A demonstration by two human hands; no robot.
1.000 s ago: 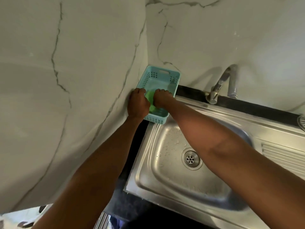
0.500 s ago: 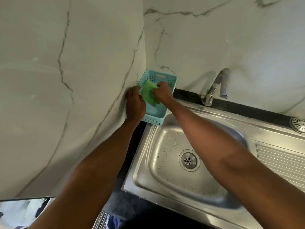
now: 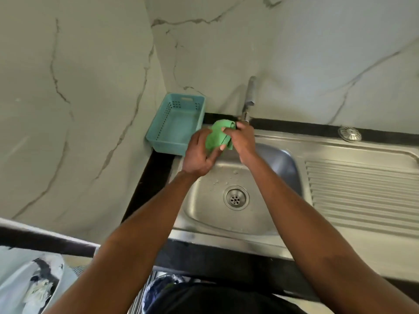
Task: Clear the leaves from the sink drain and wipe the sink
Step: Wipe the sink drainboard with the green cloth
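A green cloth [image 3: 218,135] is bunched between both hands above the back left of the steel sink [image 3: 204,209]. My left hand [image 3: 199,152] holds its left side with fingers and thumb curled round it. My right hand [image 3: 242,139] grips its right side. The round drain [image 3: 235,198] lies open in the basin floor, with a few water drops behind it and no leaves showing on it.
An empty teal plastic basket [image 3: 174,123] stands in the wall corner left of the sink. The tap [image 3: 248,98] rises behind my right hand. A ribbed draining board [image 3: 362,189] runs to the right, and a metal strainer [image 3: 349,133] lies on the back ledge.
Both hands lifted the green cloth out of the basket and brought it right, over the sink's back edge. The view swung down and left.
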